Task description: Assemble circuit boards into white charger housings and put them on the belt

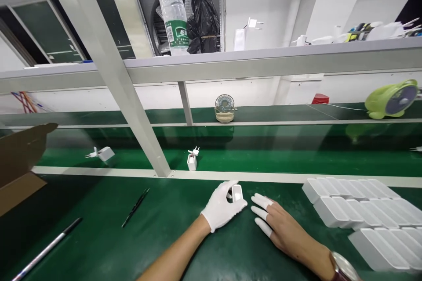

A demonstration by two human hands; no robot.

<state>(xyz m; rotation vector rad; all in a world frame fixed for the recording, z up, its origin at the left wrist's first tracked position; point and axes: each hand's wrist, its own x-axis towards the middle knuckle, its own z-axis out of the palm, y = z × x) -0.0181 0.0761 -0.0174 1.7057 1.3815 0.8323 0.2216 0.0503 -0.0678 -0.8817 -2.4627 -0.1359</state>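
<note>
My left hand (224,206), in a white glove, grips a small white plastic case (237,193) between thumb and fingers, just above or on the green bench top. The case's open side faces up, with its rim showing. To its right is my right hand (277,224), bare except for white finger cots on several fingertips. Its fingers are stretched out and apart, holding nothing, a short gap away from the case. A watch (344,267) sits on the right wrist. Rows of similar white cases (365,206) lie at the right of the bench.
Tweezers (135,207) and a pen (48,249) lie at left, near a cardboard box (21,162). Beyond the bench's pale edge strip, white plug adapters (192,160) lie on a green belt. A slanted metal post (132,105) rises at left. Fans (224,105) stand farther back.
</note>
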